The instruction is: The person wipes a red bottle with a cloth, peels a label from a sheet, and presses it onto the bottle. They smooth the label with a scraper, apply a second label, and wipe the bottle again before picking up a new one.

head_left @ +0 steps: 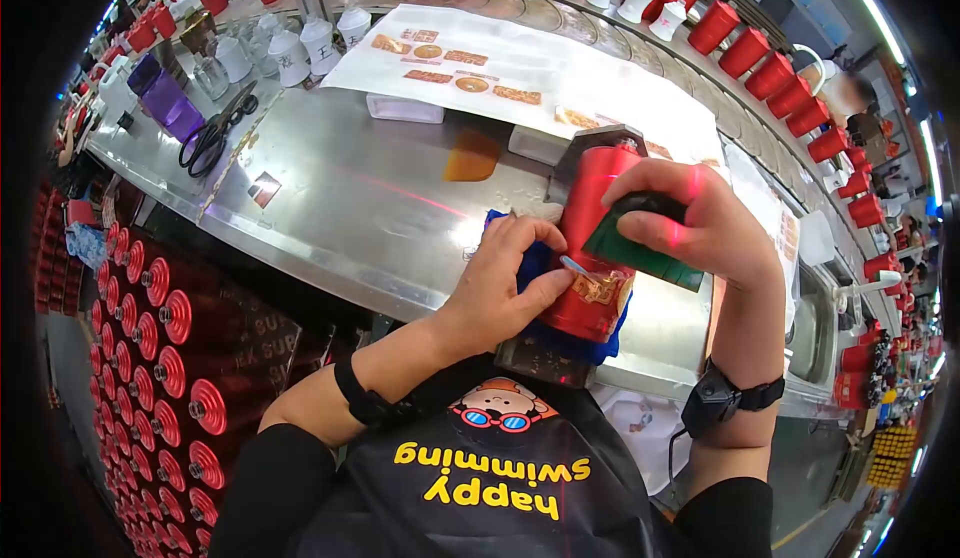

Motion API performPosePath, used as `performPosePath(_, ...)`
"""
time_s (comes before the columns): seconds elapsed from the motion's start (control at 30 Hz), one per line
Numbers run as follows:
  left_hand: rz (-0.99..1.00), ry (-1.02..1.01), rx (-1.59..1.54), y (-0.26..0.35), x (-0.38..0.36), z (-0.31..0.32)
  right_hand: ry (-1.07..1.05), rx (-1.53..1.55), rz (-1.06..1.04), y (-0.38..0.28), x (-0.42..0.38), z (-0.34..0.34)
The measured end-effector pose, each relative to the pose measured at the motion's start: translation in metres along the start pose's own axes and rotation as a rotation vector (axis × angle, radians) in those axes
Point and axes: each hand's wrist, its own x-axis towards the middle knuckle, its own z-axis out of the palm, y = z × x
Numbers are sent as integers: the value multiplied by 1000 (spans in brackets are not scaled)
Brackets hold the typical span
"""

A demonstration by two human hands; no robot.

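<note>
A red bottle (590, 198) lies on a blue cloth (600, 346) over a metal stand (540, 363) at the bench edge. Near its lower end is a gold decal (600, 286). My left hand (510, 278) pinches a small pale strip (578, 266) beside the decal, thumb and forefinger close together. My right hand (700, 220) is wrapped round a green squeegee with a dark grip (645, 248), its blade against or just over the bottle's side. Behind, a white sheet with gold decals (450, 68) lies across the bench.
Scissors (215, 138) and a purple bottle (165, 98) are at the back left. Red and white bottles (745, 53) line a curved conveyor behind the sheet. Many red bottles (140, 338) stand at the lower left. A sink (812, 333) is at the right.
</note>
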Motion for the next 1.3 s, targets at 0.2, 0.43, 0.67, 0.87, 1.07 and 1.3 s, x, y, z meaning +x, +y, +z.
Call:
performPosePath(0.2,159,10,205,1,11,-5,399,27,60,18,-53,20)
performPosePath(0.43,220,-33,214,45,27,-15,661,-132,-66,27,-83,69)
performPosePath(0.67,76,-84,127,65,20,-13,586,-357,-131,22,-69,86)
performPosePath(0.87,66,-22,149,61,17,-15,614,-334,-202,28,-57,90)
performPosePath(1.07,-48,-2,110,46,11,-15,651,-262,-115,28,-57,93)
performPosePath(1.3,-173,-18,-61,28,7,-12,806,-178,0,27,-69,99)
